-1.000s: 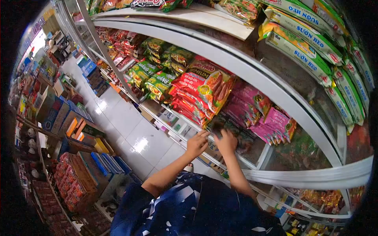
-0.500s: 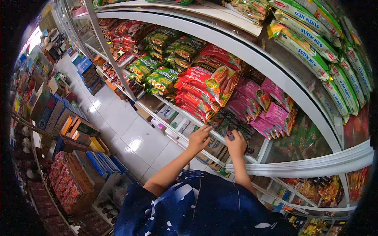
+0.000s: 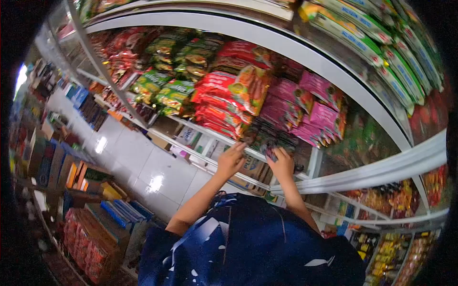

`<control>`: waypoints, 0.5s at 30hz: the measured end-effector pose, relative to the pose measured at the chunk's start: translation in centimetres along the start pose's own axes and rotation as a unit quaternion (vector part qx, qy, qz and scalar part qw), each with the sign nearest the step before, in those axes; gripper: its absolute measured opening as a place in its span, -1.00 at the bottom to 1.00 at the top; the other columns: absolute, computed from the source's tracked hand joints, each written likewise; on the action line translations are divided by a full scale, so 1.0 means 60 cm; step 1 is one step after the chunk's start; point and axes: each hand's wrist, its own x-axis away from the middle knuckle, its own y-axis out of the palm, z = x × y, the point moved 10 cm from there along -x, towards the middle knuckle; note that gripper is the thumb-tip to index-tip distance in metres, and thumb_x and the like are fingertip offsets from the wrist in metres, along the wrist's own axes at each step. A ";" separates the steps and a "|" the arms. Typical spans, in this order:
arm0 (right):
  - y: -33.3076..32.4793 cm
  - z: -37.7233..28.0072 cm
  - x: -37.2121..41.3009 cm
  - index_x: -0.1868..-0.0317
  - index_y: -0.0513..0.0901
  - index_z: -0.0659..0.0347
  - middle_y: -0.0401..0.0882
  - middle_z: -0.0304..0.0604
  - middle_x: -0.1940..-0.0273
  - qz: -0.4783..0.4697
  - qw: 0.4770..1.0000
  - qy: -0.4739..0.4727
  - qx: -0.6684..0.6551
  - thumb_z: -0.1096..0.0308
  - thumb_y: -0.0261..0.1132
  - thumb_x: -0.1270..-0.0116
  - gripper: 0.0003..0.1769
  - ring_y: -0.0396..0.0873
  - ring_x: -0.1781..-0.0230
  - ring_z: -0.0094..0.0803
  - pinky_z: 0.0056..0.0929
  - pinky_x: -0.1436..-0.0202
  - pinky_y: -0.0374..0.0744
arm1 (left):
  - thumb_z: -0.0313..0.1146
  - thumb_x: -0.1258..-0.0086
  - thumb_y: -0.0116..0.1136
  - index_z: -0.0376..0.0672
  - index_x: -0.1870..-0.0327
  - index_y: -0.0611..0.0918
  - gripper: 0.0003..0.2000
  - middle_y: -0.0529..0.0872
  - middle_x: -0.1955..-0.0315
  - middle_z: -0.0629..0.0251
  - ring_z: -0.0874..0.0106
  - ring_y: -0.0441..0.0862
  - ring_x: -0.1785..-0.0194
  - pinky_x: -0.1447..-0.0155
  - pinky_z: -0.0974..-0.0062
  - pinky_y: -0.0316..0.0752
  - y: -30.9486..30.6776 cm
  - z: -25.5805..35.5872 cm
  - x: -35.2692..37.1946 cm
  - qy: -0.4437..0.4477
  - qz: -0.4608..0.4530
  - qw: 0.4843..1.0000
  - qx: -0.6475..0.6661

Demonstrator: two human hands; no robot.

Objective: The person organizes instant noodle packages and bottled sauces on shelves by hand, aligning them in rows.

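Observation:
Dark green-black packets (image 3: 273, 135) lie in a stack at the front of the glass-sided shelf, between my two hands. My left hand (image 3: 231, 159) is at the stack's left front, fingers stretched out over the white shelf rail with the tips by the packets. On the other side, my right hand (image 3: 282, 164) has its fingers bent around a dark packet edge (image 3: 272, 153). Red noodle packets (image 3: 219, 102) are piled just beyond my left hand. Pink packets (image 3: 317, 114) lie beyond my right hand. Motion blur softens the fingertips.
Green noodle packets (image 3: 174, 95) fill the shelf farther left. A white curved frame (image 3: 329, 57) arches over the shelf, and a white rail (image 3: 372, 169) runs at the right. Long green-and-white packs (image 3: 353, 35) are stacked above. Cartons (image 3: 88, 243) stand across the tiled aisle (image 3: 157, 164).
The view has shifted, so the shelf goods appear farther left and slightly turned. Both hands stay by the dark packets, and the right hand remains on the packet edge.

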 end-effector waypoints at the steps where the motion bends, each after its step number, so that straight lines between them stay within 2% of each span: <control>1: -0.008 0.014 -0.008 0.30 0.53 0.06 0.47 -0.17 0.30 0.006 1.000 0.015 0.002 0.19 0.30 0.00 -0.75 0.51 0.34 -0.14 -0.20 0.36 0.49 | -0.46 0.04 0.16 -0.17 0.48 0.52 -0.90 0.56 0.03 0.30 0.31 0.49 -0.07 0.05 0.42 0.48 0.001 0.006 -0.001 0.008 -0.008 1.000 0.012; 3: -0.009 0.042 -0.049 0.25 0.53 0.09 0.47 -0.15 0.28 0.019 0.999 0.046 0.007 0.20 0.30 -0.01 -0.72 0.50 0.32 -0.12 -0.19 0.35 0.49 | -0.50 0.03 0.15 -0.20 0.56 0.46 -0.90 0.55 0.01 0.25 0.24 0.48 -0.08 0.05 0.38 0.47 -0.007 0.009 -0.006 0.008 -0.003 1.000 0.008; 5: -0.004 0.074 -0.073 0.21 0.55 0.11 0.46 -0.12 0.27 0.070 0.993 0.060 0.078 0.20 0.31 0.01 -0.67 0.49 0.27 -0.11 -0.19 0.30 0.49 | -0.50 0.02 0.15 -0.20 0.56 0.45 -0.90 0.55 0.00 0.26 0.24 0.47 -0.09 0.02 0.37 0.45 0.000 0.007 -0.002 0.014 -0.018 1.000 0.018; 9: -0.025 0.037 -0.021 0.27 0.55 0.20 0.51 -0.10 0.24 0.041 0.996 0.059 0.044 0.23 0.32 0.04 -0.68 0.49 0.20 -0.09 -0.23 0.20 0.47 | -0.52 0.02 0.15 -0.22 0.57 0.44 -0.89 0.54 -0.01 0.24 0.21 0.46 -0.09 0.01 0.37 0.44 -0.003 0.011 -0.011 0.027 -0.025 0.999 0.013; 11: -0.031 0.029 0.024 0.24 0.55 0.21 0.50 -0.08 0.16 0.000 1.000 0.024 0.013 0.22 0.32 0.05 -0.64 0.47 0.15 -0.09 -0.24 0.15 0.47 | -0.51 0.05 0.15 -0.21 0.52 0.50 -0.92 0.54 0.00 0.26 0.24 0.48 -0.08 0.04 0.40 0.47 -0.008 0.015 -0.010 0.036 -0.024 0.999 0.001; 13: -0.046 0.057 0.035 0.21 0.56 0.21 0.51 -0.05 0.14 0.025 0.999 0.020 0.015 0.22 0.33 0.05 -0.62 0.48 0.15 -0.06 -0.21 0.14 0.46 | -0.52 0.06 0.16 -0.21 0.54 0.50 -0.92 0.55 0.00 0.26 0.24 0.48 -0.07 0.03 0.40 0.47 -0.002 0.012 -0.010 0.033 -0.033 0.999 0.009; 15: -0.056 0.105 0.015 0.21 0.57 0.17 0.50 -0.08 0.20 0.067 0.995 0.066 0.021 0.18 0.33 0.04 -0.62 0.49 0.20 -0.08 -0.23 0.20 0.47 | -0.52 0.05 0.16 -0.21 0.54 0.50 -0.91 0.56 0.02 0.25 0.24 0.48 -0.07 0.03 0.41 0.47 -0.003 0.008 -0.010 0.036 -0.022 0.999 0.010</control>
